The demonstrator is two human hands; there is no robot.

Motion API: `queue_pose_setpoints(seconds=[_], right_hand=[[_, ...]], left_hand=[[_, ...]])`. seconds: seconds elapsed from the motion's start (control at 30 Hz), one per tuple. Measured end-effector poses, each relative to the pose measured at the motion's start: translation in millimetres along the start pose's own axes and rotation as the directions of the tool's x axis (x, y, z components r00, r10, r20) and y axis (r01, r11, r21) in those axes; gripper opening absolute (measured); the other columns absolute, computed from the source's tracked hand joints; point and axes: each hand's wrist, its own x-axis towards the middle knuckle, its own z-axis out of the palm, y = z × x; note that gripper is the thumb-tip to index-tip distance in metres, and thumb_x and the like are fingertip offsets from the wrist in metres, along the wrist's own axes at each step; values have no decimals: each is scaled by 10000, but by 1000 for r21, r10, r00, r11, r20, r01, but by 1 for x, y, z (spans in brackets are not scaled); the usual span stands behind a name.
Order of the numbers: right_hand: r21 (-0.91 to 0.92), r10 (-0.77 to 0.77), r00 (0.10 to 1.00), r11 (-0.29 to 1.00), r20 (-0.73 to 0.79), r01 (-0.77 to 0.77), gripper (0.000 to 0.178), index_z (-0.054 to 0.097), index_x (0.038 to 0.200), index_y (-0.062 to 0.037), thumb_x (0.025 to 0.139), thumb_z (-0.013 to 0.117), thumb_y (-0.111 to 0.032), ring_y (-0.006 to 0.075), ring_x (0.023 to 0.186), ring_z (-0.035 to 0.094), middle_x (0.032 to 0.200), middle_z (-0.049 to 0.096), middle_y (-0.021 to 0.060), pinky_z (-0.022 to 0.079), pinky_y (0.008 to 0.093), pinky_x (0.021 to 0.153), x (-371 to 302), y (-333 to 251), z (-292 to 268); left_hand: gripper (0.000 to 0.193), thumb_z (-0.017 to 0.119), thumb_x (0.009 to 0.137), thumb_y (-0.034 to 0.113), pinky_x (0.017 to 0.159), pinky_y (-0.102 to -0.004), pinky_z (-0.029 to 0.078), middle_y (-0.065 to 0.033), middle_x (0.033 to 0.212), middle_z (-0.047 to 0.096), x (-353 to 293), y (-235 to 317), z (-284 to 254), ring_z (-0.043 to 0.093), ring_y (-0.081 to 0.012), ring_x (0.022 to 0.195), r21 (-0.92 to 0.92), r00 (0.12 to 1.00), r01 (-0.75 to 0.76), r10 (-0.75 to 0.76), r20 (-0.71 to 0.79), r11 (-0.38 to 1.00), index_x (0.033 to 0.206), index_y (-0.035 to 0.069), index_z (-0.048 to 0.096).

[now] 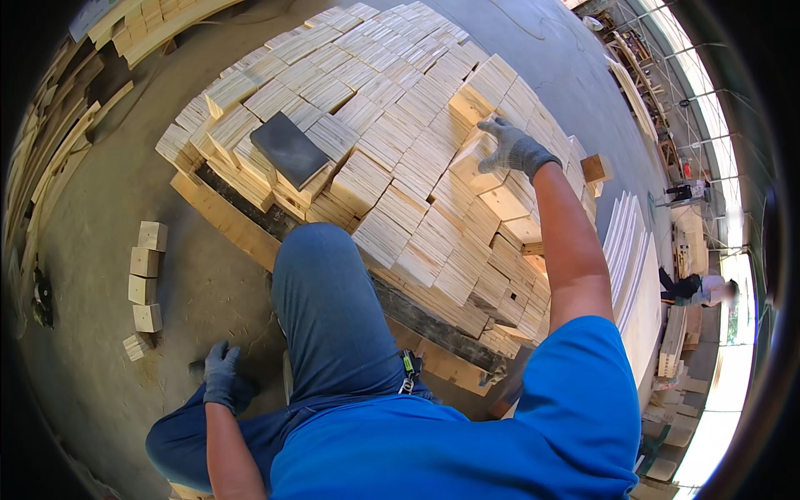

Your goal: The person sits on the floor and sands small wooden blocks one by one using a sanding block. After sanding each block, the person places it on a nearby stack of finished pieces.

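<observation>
A large pallet stack of pale wooden blocks [417,179] fills the middle in front of me. My right hand [515,150], in a grey knit glove, reaches over its right side. Thumb and fingers are spread apart just over a raised wooden block [472,160]; whether they touch it I cannot tell. Beside my bent left leg, my left hand [221,377] hangs low in a similar glove. Its fingers look loosely apart, with nothing seen in them. On the stack's near left part lies a dark rectangular slab [289,150].
Several square blocks [144,290] stand in a row on the concrete floor at left. Long boards [50,158] lie at the far left. White sheets [631,267] are stacked to the right. A person [700,288] is farther off at right. My raised knee [321,258] meets the pallet's near edge.
</observation>
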Motion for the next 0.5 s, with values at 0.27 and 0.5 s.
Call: queue_pose_setpoints(seconds=[0.27, 0.5], right_hand=[[-89, -20, 1000, 996, 18, 22, 1114, 430, 1629, -134, 681, 962, -378, 391, 1526, 420, 1711, 339, 194, 389, 442, 1249, 1, -6, -7], [-264, 99, 992, 962, 76, -76, 1099, 406, 1646, -151, 720, 949, -387, 364, 1538, 415, 1753, 268, 150, 404, 460, 1247, 6, -31, -13]], left_hand=[[590, 799, 920, 266, 1007, -390, 539, -228, 1267, 725, 1, -2, 0, 692, -310, 1154, -3, 1000, 5, -5, -17, 1000, 1391, -51, 638], [565, 790, 932, 263, 991, -385, 537, -212, 1239, 728, -9, -14, -7, 687, -302, 1124, -23, 996, -19, 17, -85, 1000, 1374, -55, 642]])
